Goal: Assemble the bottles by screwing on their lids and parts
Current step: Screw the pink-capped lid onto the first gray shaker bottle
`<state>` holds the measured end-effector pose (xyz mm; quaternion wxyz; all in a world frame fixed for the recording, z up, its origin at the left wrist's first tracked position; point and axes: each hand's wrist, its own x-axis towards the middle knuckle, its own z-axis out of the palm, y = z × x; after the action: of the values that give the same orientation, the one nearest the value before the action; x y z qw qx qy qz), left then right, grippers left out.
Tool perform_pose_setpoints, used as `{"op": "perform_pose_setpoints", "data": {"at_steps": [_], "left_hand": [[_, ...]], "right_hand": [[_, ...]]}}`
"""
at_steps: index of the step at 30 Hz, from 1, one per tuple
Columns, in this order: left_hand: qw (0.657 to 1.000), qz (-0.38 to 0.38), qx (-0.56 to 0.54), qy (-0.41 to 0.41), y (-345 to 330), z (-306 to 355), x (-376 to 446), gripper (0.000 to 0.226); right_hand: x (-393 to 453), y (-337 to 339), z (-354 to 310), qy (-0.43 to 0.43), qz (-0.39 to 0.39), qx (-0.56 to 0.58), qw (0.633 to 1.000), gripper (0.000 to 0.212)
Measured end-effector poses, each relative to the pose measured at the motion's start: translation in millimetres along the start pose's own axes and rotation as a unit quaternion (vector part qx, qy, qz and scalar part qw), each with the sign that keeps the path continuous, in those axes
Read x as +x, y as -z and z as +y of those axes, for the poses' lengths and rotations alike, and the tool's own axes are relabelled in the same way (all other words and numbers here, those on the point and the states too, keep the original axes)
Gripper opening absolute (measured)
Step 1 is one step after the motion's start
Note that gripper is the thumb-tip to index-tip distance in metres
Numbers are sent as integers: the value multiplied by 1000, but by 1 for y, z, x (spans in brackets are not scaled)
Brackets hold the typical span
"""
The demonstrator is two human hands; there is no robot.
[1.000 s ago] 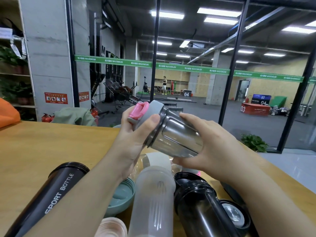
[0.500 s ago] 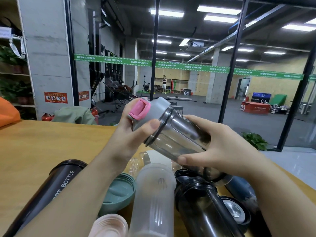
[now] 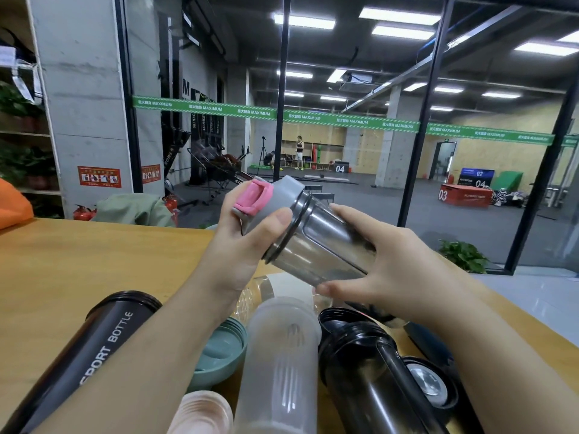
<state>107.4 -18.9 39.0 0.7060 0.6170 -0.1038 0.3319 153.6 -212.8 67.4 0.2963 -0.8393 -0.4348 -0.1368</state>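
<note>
While tilted, the bottle (image 3: 326,242) sits between both hands (image 3: 385,264).

Both my forearms reach forward and upward, my left hand (image 3: 238,245) raised with its thumb and fingers (image 3: 275,218) curled in a grip, my right hand (image 3: 394,270) just beside it, its fingers spread and wrapped, the thumb pointing toward my left wrist.

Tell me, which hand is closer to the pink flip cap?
Left. The left hand grips the grey lid right beside the pink flip cap; the right hand holds the bottle's body, farther away.
</note>
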Motion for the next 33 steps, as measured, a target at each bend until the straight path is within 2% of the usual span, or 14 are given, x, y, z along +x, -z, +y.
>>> {"op": "perform_pose_setpoints", "data": {"at_steps": [3,5,13,18,22,24,25,27,30,33], "left_hand": [[1000,20,-5,12,-4,-2,0,56],[999,25,-8,24,-5,-2,-1,48],[999,32,-9,29,-10,-1,-4,57],[998,60,-3,32,-12,-2,-6,50],[997,57,-21,39,-13,0,-6,53],[997,26,-41,52,-8,2,-5,64],[997,1,-42,64,-5,3,-4,78],[995,-36,-25,85,0,3,-4,95],[994,-43,-22,96,0,-1,-4,86],[991,-43,-46,117,3,-1,-3,106]], "right_hand": [[2,-4,0,9,23,-88,996,98],[2,-5,0,9,23,-115,993,101],[2,-13,8,40,67,-168,983,101],[4,-20,11,46,86,-177,979,99],[4,-17,11,57,85,-183,978,99],[4,-9,9,49,61,-165,983,99],[3,-5,9,37,46,-141,988,99],[2,2,9,3,16,-61,998,96],[0,6,10,-19,-12,17,1000,85],[0,7,12,-18,-26,63,998,71]]}}
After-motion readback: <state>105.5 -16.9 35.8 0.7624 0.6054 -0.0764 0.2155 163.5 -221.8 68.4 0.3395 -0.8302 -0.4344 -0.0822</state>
